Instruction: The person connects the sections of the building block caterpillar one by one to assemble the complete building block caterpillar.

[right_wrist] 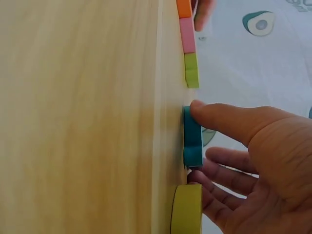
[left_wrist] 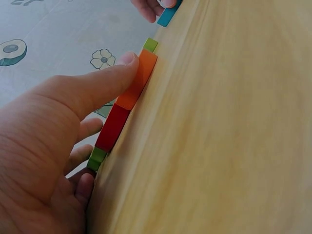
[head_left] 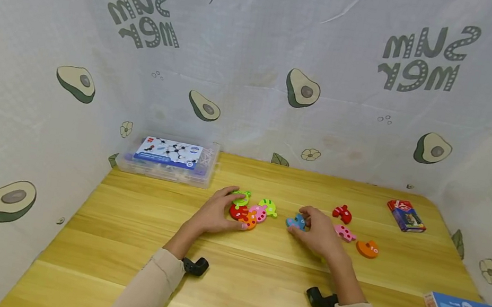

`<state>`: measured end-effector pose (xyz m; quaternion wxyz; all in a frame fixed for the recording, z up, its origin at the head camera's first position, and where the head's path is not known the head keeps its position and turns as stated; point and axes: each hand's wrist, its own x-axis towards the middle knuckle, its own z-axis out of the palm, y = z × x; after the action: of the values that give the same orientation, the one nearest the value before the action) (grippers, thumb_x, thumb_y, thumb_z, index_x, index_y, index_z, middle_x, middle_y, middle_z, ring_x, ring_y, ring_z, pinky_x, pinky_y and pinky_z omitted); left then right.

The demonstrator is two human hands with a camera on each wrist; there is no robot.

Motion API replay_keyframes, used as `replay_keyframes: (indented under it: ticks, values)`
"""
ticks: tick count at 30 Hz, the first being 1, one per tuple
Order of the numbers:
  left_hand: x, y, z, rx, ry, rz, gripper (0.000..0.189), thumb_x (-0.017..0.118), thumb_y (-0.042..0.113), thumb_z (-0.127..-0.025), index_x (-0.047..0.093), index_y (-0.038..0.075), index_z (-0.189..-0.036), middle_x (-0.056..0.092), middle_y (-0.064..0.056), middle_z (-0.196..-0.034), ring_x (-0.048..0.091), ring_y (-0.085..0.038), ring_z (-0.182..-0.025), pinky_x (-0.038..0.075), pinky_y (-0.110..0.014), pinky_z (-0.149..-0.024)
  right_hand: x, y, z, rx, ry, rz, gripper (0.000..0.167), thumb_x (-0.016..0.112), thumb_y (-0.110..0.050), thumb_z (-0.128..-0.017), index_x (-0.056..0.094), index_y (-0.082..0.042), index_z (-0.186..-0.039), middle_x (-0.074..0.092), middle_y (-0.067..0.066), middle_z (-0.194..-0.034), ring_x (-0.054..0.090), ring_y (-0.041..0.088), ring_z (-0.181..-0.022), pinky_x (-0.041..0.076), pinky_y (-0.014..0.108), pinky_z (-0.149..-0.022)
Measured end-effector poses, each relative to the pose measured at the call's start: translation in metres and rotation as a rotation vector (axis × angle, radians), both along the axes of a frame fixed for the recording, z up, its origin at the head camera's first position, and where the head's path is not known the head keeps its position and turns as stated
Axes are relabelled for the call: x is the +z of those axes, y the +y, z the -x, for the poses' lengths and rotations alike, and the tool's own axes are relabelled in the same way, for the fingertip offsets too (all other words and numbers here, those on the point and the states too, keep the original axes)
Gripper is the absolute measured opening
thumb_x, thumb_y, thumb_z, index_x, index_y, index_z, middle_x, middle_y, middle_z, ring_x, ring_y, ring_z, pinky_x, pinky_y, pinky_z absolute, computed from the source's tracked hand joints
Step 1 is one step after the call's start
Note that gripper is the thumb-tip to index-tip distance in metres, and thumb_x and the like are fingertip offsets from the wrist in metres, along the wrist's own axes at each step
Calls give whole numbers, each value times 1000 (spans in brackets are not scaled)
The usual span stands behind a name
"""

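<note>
Now, blue piece [head_left: 296,221]: flat on the bench [head_left: 241,303], at the fingers of the right hand [head_left: 320,232], which is much the nearer hand; its longer side runs roughly from the thumb towards the other fingers, left to right.
Right-hand fingers: closed lightly about that piece, thumb on its left end, the others bent at its right end.
Left hand [head_left: 217,211]: fingers and thumb spread wide apart, arching over a cluster; the thumb touches the orange piece marked 3 [head_left: 248,221], while the fingers reach over the green piece [head_left: 243,197].
Cluster: the red piece marked 2 [head_left: 238,212] between left thumb and fingers, the pink spotted piece [head_left: 258,212] just right of them, then the striped green piece [head_left: 268,207]; a gap parts this last from the blue one.
Right of the right fingers: a small red piece [head_left: 343,213], a second pink piece [head_left: 345,233] and the orange piece marked 10 [head_left: 367,249]; a yellow piece [right_wrist: 186,209] sits just beside them.
Clear plastic box [head_left: 164,173]: beyond the left fingers, leftwards; a molecule-printed card [head_left: 169,152] and small pale parts show, otherwise unclear.
Small card box [head_left: 406,216]: beyond the right fingers, rightwards; contents hidden.
</note>
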<state>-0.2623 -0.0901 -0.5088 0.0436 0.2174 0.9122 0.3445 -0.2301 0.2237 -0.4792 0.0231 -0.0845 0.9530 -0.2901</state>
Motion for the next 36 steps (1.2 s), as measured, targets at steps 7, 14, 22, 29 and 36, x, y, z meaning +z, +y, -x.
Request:
replay_keyframes:
  ticks: [7, 14, 22, 29, 36]
  values:
    - [1, -1, 0, -6, -3, -3, 83, 82, 52, -80, 54, 20, -151, 32, -1, -168, 29, -29, -156, 31, -56, -123, 0, -7, -3, 15, 40, 59, 50, 80, -23, -90, 63, 1, -130, 70, 17, -115, 65, 29, -100, 58, 49, -90]
    - [0, 0, 1, 4, -2, -9, 83, 83, 52, -79, 54, 20, -150, 34, -3, -166, 30, -30, -155, 33, -55, -123, 3, -21, -4, 38, 34, 80, 48, 80, -23, -90, 65, -1, -130, 68, 15, -118, 62, 27, -100, 57, 47, -91]
    - [0, 0, 1, 11, -12, -25, 84, 84, 52, -78, 55, 19, -150, 35, -4, -166, 30, -30, -155, 33, -56, -122, 6, -39, -3, 2, 40, 95, 48, 79, -25, -91, 66, 0, -131, 67, 18, -121, 62, 29, -103, 57, 47, -91]
    - [-2, 0, 3, 8, -1, -22, 84, 84, 53, -78, 55, 21, -150, 36, -2, -165, 32, -29, -154, 34, -54, -122, 6, -51, -1, -24, 34, 94, 49, 78, -25, -91, 66, 1, -131, 66, 17, -119, 61, 28, -101, 56, 46, -91]
    - [-1, -2, 2, 6, -4, -18, 78, 80, 50, -82, 54, 20, -150, 36, -3, -165, 33, -30, -154, 34, -55, -122, 2, -57, 3, -47, 11, 82, 49, 80, -24, -90, 66, 2, -129, 65, 17, -116, 59, 27, -99, 56, 46, -91]
